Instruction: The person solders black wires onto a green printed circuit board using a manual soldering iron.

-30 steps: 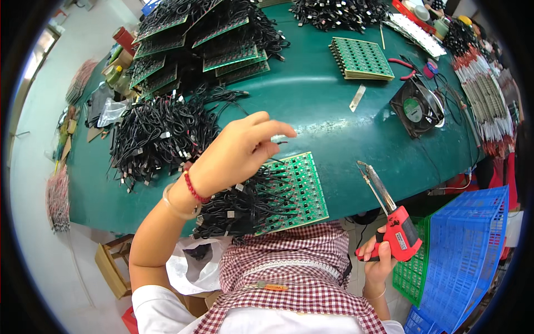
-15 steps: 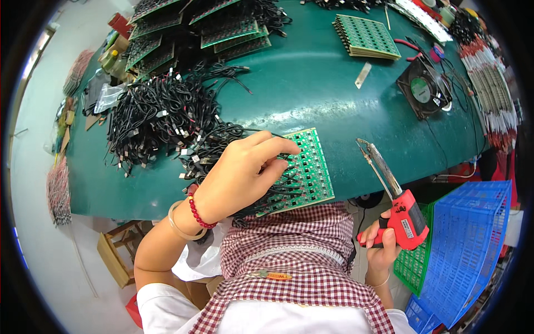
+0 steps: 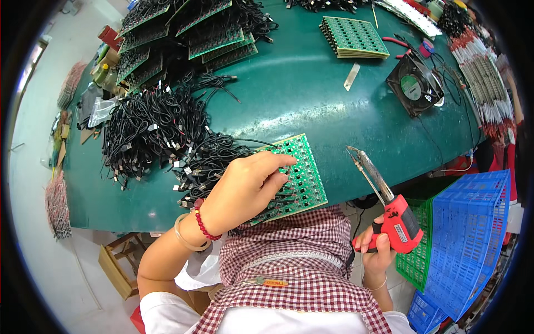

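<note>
A green circuit board [image 3: 306,172] lies at the table's near edge, its right side tilted. Several black cables [image 3: 217,158] lead onto its left part. My left hand [image 3: 247,186] is over the board, forefinger and thumb pinched close to its surface; what is between the fingertips is too small to make out. Off to the right, my right hand [image 3: 376,247] is closed round the handle of a red and black soldering gun [image 3: 405,225]. The gun's metal tip and the thin tube beside it point up and left, apart from the board.
On the green table [image 3: 278,83] lie a heap of black cables [image 3: 150,128], stacked boards with cables [image 3: 217,42], a pile of bare boards [image 3: 356,36], a metal strip [image 3: 351,77] and a fan [image 3: 414,86]. Blue [image 3: 467,234] and green [image 3: 417,245] plastic baskets stand at right.
The whole view has shifted slightly, so the table things sit a little further left. My left hand still pinches over the board, and my right hand keeps the soldering gun in its grip.
</note>
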{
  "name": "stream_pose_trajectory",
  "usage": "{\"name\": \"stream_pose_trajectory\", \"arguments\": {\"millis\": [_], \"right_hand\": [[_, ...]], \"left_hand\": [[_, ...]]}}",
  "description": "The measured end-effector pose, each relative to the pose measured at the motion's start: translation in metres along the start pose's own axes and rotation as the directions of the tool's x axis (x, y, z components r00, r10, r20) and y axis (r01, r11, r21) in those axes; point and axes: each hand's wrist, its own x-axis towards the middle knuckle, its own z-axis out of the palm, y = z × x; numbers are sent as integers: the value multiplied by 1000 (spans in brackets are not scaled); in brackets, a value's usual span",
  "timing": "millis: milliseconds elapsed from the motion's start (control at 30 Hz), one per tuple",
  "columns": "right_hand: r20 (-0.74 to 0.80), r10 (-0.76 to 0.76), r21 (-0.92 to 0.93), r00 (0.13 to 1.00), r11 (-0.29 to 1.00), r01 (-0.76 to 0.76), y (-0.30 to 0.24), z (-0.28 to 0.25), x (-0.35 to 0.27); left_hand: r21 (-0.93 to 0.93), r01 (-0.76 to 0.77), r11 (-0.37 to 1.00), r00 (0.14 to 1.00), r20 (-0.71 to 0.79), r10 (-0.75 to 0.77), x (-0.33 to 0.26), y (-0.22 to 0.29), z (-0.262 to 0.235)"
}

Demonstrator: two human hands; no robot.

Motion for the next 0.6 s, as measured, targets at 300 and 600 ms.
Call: {"name": "stream_pose_trajectory", "arguments": {"millis": [300, 600], "right_hand": [[-18, 16, -17, 1000, 1000, -16, -1, 5, 2], [-11, 29, -18, 1000, 999, -30, -7, 3, 8]], "left_hand": [[16, 24, 1000, 999, 44, -24, -2, -5, 2], [136, -63, 989, 994, 98, 50, 7, 1, 3]]}}
